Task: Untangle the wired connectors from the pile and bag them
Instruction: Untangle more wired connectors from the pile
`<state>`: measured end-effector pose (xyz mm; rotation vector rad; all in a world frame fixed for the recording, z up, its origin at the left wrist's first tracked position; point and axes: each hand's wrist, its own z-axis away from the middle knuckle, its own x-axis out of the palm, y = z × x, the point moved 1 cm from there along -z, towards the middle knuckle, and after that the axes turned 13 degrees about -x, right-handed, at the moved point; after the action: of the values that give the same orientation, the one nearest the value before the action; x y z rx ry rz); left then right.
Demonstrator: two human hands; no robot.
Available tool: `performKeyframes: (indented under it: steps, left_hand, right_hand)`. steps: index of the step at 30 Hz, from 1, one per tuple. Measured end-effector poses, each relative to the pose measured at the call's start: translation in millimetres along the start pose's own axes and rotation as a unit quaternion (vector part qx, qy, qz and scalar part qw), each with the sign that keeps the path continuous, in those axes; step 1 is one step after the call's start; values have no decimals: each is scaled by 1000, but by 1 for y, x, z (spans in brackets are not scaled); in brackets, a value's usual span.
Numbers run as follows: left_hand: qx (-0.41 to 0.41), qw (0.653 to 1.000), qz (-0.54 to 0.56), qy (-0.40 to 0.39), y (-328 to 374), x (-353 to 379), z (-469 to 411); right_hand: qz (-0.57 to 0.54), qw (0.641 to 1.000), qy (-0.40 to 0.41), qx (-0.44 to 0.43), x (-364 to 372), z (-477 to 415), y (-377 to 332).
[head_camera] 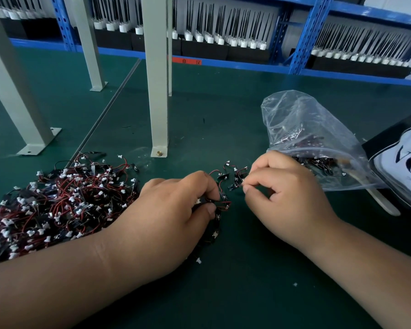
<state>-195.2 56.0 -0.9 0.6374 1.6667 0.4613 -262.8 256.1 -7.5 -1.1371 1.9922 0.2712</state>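
Count: 1 big pile of wired connectors, near left on the green mat, far too many units to count; red/black leads, white plugs, black parts, all tangled, no common direction
1 small cluster pulled clear of the pile, between the two hands, maybe half a dozen units, can't count exactly
1 clear plastic bag, right of centre, slumped on its side; long axis runs far to near, mouth end near, just behind the right hand; more connectors already inside, bunched at the near end
2 stray white plugs on the mat: one just by the left wrist, one near centre
3 grey posts bolted to the mat, far side; blue rack behind with rows of black antennas on white bases, not countable
1 white and black bag at the right edge, partly cut off

Left hand: palm down, forearm in from near left, resting against the right edge of the pile; thumb and fingers curled around a bunch of black parts and red wire
Right hand: palm down, forearm in from near right; thumb and forefinger pinched tight on one piece of the cluster, other fingers curled in

Cluster strand stretches roughly left-right between the two grips, plugs pointing mostly far
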Motion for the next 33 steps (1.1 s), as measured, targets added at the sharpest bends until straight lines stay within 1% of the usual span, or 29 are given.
performKeyframes:
  steps: [5,13,16,18,20,22,25,27,33]
  left_hand:
    - [0,1000,-8,9,2,-1,0]
    - [1,1000,-18,9,2,-2,0]
    - [0,1000,-24,9,0,-1,0]
    - [0,1000,-27,11,0,0,0]
    - [0,1000,-29,11,1,0,0]
    - [0,999,-31,12,1,0,-1]
    - [3,1000,-23,13,1,0,-2]
    - [2,1000,-19,12,1,0,-2]
    - [2,1000,-23,14,1,0,-1]
  right_hand:
    - [38,998,-45,-16,-4,0,-3]
    - [26,996,-82,-19,-6,-1,-8]
    - [0,997,-76,-15,-5,-1,-6]
    - [-37,997,-64,-24,-5,-1,-5]
    - [-79,994,-57,-56,-6,-2,-5]
    - [-101,989,-69,-87,-5,-2,-8]
    - [-96,983,-98,-122,-2,-1,-12]
    - [-86,981,-102,-142,1,-1,-12]
    - [-126,981,-54,-135,0,-1,-10]
